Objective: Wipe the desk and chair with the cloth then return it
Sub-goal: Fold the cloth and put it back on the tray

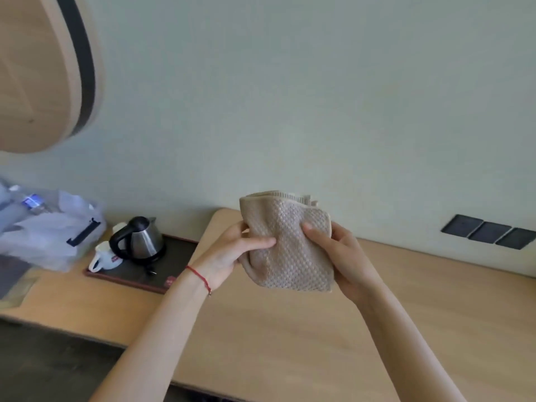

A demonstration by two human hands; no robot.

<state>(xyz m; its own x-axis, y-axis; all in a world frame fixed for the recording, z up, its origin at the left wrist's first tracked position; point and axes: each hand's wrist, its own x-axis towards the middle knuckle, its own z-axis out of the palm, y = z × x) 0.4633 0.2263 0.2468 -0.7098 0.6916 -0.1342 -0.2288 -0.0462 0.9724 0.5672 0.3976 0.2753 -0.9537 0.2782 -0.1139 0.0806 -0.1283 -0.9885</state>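
A folded beige waffle-weave cloth (290,245) is held up in the air above the light wooden desk (290,338). My left hand (232,250) grips its left edge, thumb across the front. My right hand (345,256) holds the right edge with the thumb pressed on the front face. Both forearms reach up from the bottom of the view. A red string bracelet circles my left wrist. No chair is in view.
On the desk's left part lies a dark tray (139,274) with a steel kettle (139,242) and white cups (101,259). A clear plastic bag (49,227) with bottles sits further left. Dark wall switches (490,232) are at right. A round wooden-framed panel (43,74) hangs upper left.
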